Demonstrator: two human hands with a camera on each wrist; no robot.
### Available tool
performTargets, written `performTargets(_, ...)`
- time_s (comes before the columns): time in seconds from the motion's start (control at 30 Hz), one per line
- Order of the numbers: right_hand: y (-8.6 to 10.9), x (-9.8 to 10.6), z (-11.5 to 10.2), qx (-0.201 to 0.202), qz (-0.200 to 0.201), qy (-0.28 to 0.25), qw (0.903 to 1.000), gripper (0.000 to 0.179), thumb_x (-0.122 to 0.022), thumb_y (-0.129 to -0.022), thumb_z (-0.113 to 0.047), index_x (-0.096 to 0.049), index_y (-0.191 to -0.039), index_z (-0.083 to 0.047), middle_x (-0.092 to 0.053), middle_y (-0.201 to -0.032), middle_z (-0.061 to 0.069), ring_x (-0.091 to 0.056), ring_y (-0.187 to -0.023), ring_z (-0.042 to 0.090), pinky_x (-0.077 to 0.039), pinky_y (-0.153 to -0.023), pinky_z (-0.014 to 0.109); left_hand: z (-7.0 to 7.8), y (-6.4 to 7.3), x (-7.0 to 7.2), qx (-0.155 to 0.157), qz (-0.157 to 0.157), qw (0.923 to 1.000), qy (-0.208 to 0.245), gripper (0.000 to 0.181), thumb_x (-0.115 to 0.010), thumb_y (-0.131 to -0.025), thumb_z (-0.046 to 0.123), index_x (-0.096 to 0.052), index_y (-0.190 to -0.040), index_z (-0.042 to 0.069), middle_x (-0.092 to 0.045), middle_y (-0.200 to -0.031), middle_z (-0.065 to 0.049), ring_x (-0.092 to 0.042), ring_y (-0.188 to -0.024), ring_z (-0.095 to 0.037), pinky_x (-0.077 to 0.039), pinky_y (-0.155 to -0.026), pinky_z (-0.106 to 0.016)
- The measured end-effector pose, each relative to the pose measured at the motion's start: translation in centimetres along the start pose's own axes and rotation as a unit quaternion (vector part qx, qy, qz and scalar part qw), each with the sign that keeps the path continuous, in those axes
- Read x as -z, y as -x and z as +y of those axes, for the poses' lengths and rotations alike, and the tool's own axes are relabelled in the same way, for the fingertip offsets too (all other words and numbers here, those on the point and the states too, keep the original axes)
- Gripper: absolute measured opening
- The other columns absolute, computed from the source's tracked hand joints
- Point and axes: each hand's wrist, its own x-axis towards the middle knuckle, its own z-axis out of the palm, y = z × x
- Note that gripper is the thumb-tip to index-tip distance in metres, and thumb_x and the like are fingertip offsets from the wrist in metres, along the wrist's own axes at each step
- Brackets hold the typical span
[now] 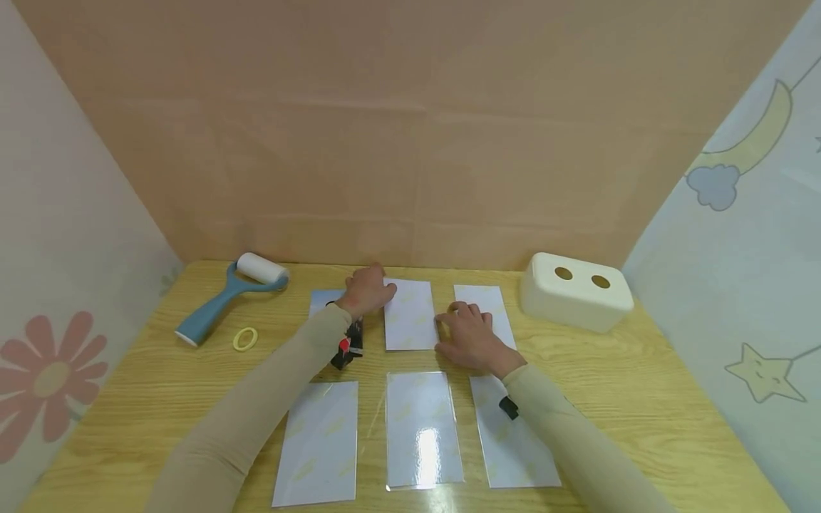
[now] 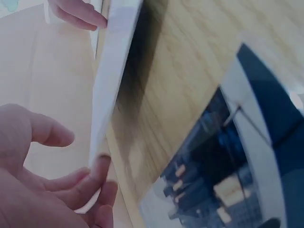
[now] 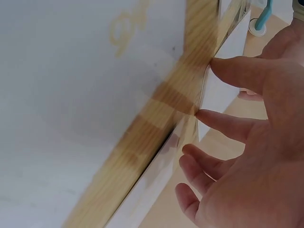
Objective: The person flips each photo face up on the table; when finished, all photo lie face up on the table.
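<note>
A white card (image 1: 410, 313) with faint yellow marks lies in the middle of the back row, between both hands. My left hand (image 1: 368, 288) is at its far left corner. In the left wrist view, fingertips (image 2: 102, 166) touch the card's end while the thumb stands apart from it. The fingers of my right hand (image 1: 471, 335) are extended toward the card's right edge, with thumb and index tips right at that edge in the right wrist view. That hand also overlaps the back right card (image 1: 484, 299). A face-up picture (image 2: 213, 175) lies at back left, partly hidden by my left wrist.
Three more white cards form the front row: left (image 1: 317, 442), middle (image 1: 420, 420) and right (image 1: 513, 442), partly under my right sleeve. A blue-handled lint roller (image 1: 218, 306) and a pale yellow ring (image 1: 245, 339) lie at left. A white box with two holes (image 1: 571, 303) stands back right.
</note>
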Motion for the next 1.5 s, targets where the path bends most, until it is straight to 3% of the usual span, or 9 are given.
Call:
performTargets(0.1,-0.2,-0.1,0.0,0.006,-0.002,0.000,1.0000,0.051,-0.070,-0.093,-0.030,-0.061,-0.137,-0.007,-0.047,-0.141,0.019,-0.039,-0.128,0.040,-0.030,-0.093,0.055,0.0,0.1,0.1,0.003,-0.010,0.9984,0.056,0.049,-0.050,-0.100,0.025,-0.048,-0.138,-0.006,-0.061,-0.081,-0.010,-0.051,-0.076,-0.025,-0.035,-0.097,-0.056)
performTargets(0.27,-0.7,-0.2,-0.1,0.020,0.005,-0.011,0.9997,0.050,-0.070,-0.093,-0.027,-0.060,-0.136,-0.004,-0.051,-0.137,0.018,-0.045,-0.124,0.039,-0.033,-0.093,0.055,0.3,0.1,0.1,0.006,-0.016,0.9917,0.128,0.052,-0.045,-0.102,0.022,-0.039,-0.145,-0.006,-0.042,-0.064,0.000,-0.034,-0.054,-0.016,-0.037,-0.064,-0.039)
performTargets(0.43,-1.1,-0.1,-0.2,0.050,0.013,-0.057,0.9970,0.047,-0.068,-0.093,-0.017,-0.058,-0.136,0.000,-0.057,-0.132,0.017,-0.056,-0.118,0.034,-0.042,-0.096,0.054,1.3,0.6,0.0,0.010,-0.013,0.9814,0.192,0.055,-0.043,-0.104,0.024,-0.033,-0.149,-0.007,-0.053,-0.071,-0.008,-0.057,-0.065,-0.030,-0.050,-0.075,-0.040)
performTargets(0.57,-1.4,0.1,-0.3,0.055,0.018,-0.123,0.9907,0.040,-0.061,-0.099,-0.014,-0.057,-0.135,0.004,-0.061,-0.128,0.018,-0.062,-0.112,0.030,-0.050,-0.095,0.047,2.1,1.0,-0.3,0.012,-0.023,0.9595,0.280,0.049,-0.037,-0.108,0.026,-0.037,-0.144,-0.007,-0.064,-0.087,-0.018,-0.068,-0.084,-0.040,-0.055,-0.083,-0.050)
performTargets(0.77,-1.6,0.8,-0.5,-0.002,0.027,-0.240,0.9704,0.048,-0.039,-0.110,-0.036,-0.060,-0.135,-0.002,-0.065,-0.128,0.011,-0.061,-0.115,0.025,-0.049,-0.097,0.046,2.9,1.0,-0.6,0.021,-0.059,0.9100,0.410,0.051,-0.030,-0.111,0.037,-0.049,-0.130,-0.007,-0.067,-0.107,-0.028,-0.071,-0.091,-0.038,-0.055,-0.084,-0.054)
performTargets(1.03,-2.1,1.8,-0.9,-0.050,0.011,-0.313,0.9484,0.072,-0.032,-0.104,-0.063,-0.060,-0.135,-0.004,-0.065,-0.126,0.012,-0.062,-0.118,0.031,-0.048,-0.098,0.050,3.5,0.5,-1.6,0.063,-0.078,0.8906,0.444,0.067,-0.023,-0.110,0.047,-0.055,-0.131,-0.008,-0.066,-0.115,-0.028,-0.069,-0.100,-0.041,-0.057,-0.080,-0.052)
performTargets(1.13,-2.2,2.1,-1.0,-0.068,0.004,-0.326,0.9430,0.077,-0.038,-0.099,-0.070,-0.059,-0.134,-0.005,-0.066,-0.124,0.012,-0.065,-0.110,0.030,-0.053,-0.091,0.049,3.8,0.6,-1.9,0.064,-0.101,0.8682,0.482,0.070,-0.022,-0.110,0.048,-0.052,-0.133,-0.011,-0.064,-0.117,-0.032,-0.066,-0.105,-0.046,-0.055,-0.081,-0.058)
performTargets(1.33,-2.3,2.7,-1.3,-0.084,-0.012,-0.354,0.9314,0.073,-0.048,-0.098,-0.065,-0.052,-0.140,-0.004,-0.064,-0.129,0.015,-0.067,-0.108,0.028,-0.055,-0.089,0.047,3.9,0.8,-2.3,0.056,-0.120,0.8616,0.490,0.072,-0.024,-0.110,0.049,-0.047,-0.137,-0.014,-0.063,-0.119,-0.030,-0.065,-0.108,-0.047,-0.056,-0.080,-0.056)
performTargets(1.5,-2.4,3.0,-1.4,-0.074,0.004,-0.410,0.9092,0.056,-0.049,-0.105,-0.044,-0.051,-0.140,0.001,-0.058,-0.136,0.022,-0.065,-0.113,0.035,-0.054,-0.092,0.047,3.9,0.8,-2.3,0.044,-0.119,0.8747,0.468,0.069,-0.024,-0.111,0.047,-0.052,-0.135,-0.011,-0.062,-0.123,-0.027,-0.063,-0.112,-0.044,-0.056,-0.081,-0.053)
